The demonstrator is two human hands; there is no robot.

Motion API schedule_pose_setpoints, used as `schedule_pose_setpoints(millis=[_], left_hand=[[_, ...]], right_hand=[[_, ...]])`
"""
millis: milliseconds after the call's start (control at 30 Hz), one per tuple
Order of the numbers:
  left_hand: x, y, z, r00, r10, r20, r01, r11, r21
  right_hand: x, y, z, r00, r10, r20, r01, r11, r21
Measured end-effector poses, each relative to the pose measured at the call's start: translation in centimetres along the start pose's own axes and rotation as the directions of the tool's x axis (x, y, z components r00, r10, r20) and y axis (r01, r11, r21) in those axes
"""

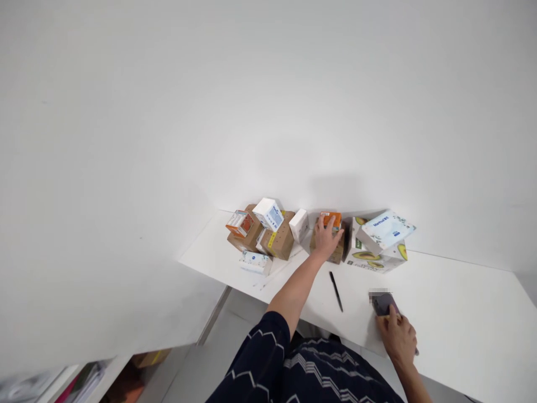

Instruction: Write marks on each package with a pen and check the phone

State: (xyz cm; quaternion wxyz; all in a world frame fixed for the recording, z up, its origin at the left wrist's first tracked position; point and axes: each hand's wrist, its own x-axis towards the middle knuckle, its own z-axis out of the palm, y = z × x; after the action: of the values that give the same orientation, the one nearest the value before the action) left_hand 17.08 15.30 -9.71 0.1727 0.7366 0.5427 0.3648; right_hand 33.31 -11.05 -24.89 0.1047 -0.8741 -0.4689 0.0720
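Observation:
With its fingers over a small orange box point(334, 217), my left hand point(326, 240) reaches to the back of the white table. The orange box sits on top of a brown cardboard box point(336, 256); my palm partly hides both. My right hand point(400, 337) is closed round a smartphone point(386, 304), held low near the table's front edge. A black pen point(336, 291) lies on the table between my two arms. Just right of my left hand stands a carton printed with avocados point(369, 258), and a light blue tissue pack point(389, 228) rests tilted on it.
Left of my left hand, a white box point(299, 225) stands beside brown cartons point(280, 243). On those cartons sit a white-and-blue box point(268, 214) and an orange-and-white box point(240, 224). A tissue pack point(255, 262) lies before them. The wall rises directly behind the white table point(465, 302).

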Motion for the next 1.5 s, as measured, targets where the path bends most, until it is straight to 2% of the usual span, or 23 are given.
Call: schedule_pose_setpoints(millis=[100,167,233,300,333,367,467,567,667,767,833,900,967,1000,1100,1167,1233,1333,1500], left_hand=[[0.2,-0.1,-0.3,0.996,0.071,0.055,-0.072,0.997,0.018],[0.3,-0.6,-1.4,0.998,0.058,0.019,-0.059,0.997,0.049],[0.8,-1.7,-2.9,0.996,-0.045,-0.08,0.054,0.992,0.113],[1.5,-3.2,-4.7,0.963,-0.215,-0.162,0.243,0.954,0.176],[1.8,-4.1,-5.6,0.937,-0.306,-0.167,0.336,0.921,0.2],[2.2,-5.0,-6.3,0.924,-0.358,-0.134,0.379,0.901,0.211],[2.5,-7.0,-7.9,0.925,-0.378,-0.038,0.378,0.906,0.191],[1.6,-7.8,-8.6,0.938,-0.346,-0.005,0.344,0.931,0.12],[-0.4,-7.8,-9.6,0.94,-0.337,-0.049,0.339,0.94,0.028],[-3.2,-7.7,-12.0,0.928,-0.35,-0.132,0.342,0.937,-0.076],[-5.3,-7.5,-14.4,0.908,-0.372,-0.195,0.348,0.926,-0.149],[-7.3,-6.7,-17.1,0.882,-0.41,-0.232,0.355,0.903,-0.243],[-9.1,-5.5,-19.7,0.811,-0.555,-0.186,0.366,0.729,-0.578],[-9.9,-4.7,-20.7,0.791,-0.595,-0.146,0.36,0.645,-0.674],[-11.7,-2.2,-22.8,0.746,-0.664,-0.058,0.341,0.455,-0.823],[-12.5,-0.8,-23.3,0.731,-0.683,-0.015,0.317,0.359,-0.878],[-13.0,0.1,-23.4,0.715,-0.699,0.01,0.291,0.285,-0.913],[-13.3,1.1,-23.3,0.697,-0.716,0.036,0.277,0.223,-0.934],[-13.1,2.2,-23.3,0.732,-0.681,0.025,0.28,0.268,-0.922]], right_hand=[[-0.1,0.0,-0.3,0.999,0.018,0.039,-0.019,1.0,0.007],[0.0,-0.2,-0.7,0.998,0.039,0.045,-0.04,0.999,0.012],[0.1,-0.5,-1.0,0.998,0.046,0.042,-0.048,0.998,0.028],[0.4,-1.3,-1.3,0.999,0.013,0.043,-0.016,0.998,0.067],[0.6,-1.8,-1.4,0.999,-0.022,0.041,0.018,0.995,0.096],[0.8,-2.5,-1.5,0.997,-0.068,0.035,0.063,0.989,0.13],[1.3,-5.2,-2.1,0.973,-0.23,0.001,0.222,0.941,0.255],[1.3,-7.7,-2.8,0.936,-0.352,-0.005,0.328,0.866,0.377],[1.0,-9.3,-4.0,0.917,-0.396,0.044,0.323,0.804,0.499],[0.9,-10.4,-5.6,0.901,-0.397,0.175,0.209,0.75,0.627],[0.9,-11.4,-7.1,0.881,-0.389,0.27,0.092,0.7,0.708],[1.0,-12.8,-8.7,0.853,-0.38,0.358,-0.059,0.612,0.789],[1.0,-14.5,-10.5,0.814,-0.389,0.432,-0.215,0.489,0.846],[0.9,-15.4,-11.4,0.79,-0.411,0.455,-0.279,0.419,0.864],[0.1,-17.7,-14.2,0.734,-0.528,0.428,-0.388,0.193,0.901],[-0.6,-18.7,-15.8,0.732,-0.582,0.355,-0.379,0.084,0.921],[-1.2,-19.1,-17.1,0.758,-0.588,0.283,-0.322,0.041,0.946],[-1.9,-18.9,-18.5,0.781,-0.576,0.242,-0.268,0.041,0.962],[-2.4,-17.9,-19.5,0.795,-0.551,0.254,-0.246,0.089,0.965]])
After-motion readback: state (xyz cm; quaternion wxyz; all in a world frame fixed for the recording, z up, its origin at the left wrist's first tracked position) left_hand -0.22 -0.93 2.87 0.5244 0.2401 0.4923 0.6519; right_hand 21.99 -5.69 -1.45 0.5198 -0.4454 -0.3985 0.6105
